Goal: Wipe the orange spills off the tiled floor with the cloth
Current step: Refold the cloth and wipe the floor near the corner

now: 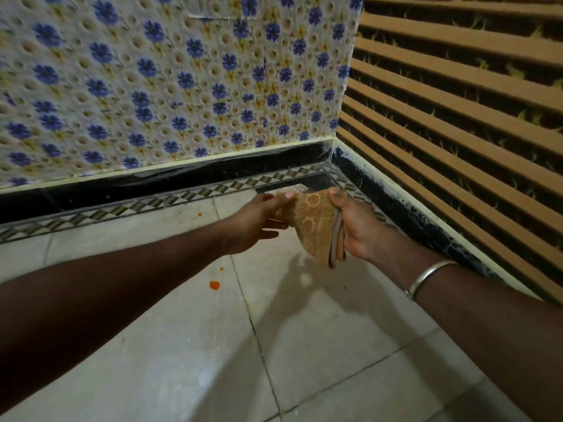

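A folded orange-brown patterned cloth [312, 222] hangs in the air above the pale tiled floor [320, 330], held between both hands. My left hand [259, 222] pinches its upper left corner with thumb and fingers. My right hand [355, 226] grips its right side, where the folded layers hang down. An orange spill [214, 285] lies on the floor below my left forearm, with a smaller orange dot [221, 269] just above it. Another small orange spot [199, 213] sits near the patterned border strip.
This is a room corner. A blue-flowered wall [170, 86] stands ahead, a brown slatted wall [457, 117] on the right. A black skirting [152, 181] and a checkered border strip [122, 210] run along the floor edge. A metal bangle [426, 277] circles my right wrist.
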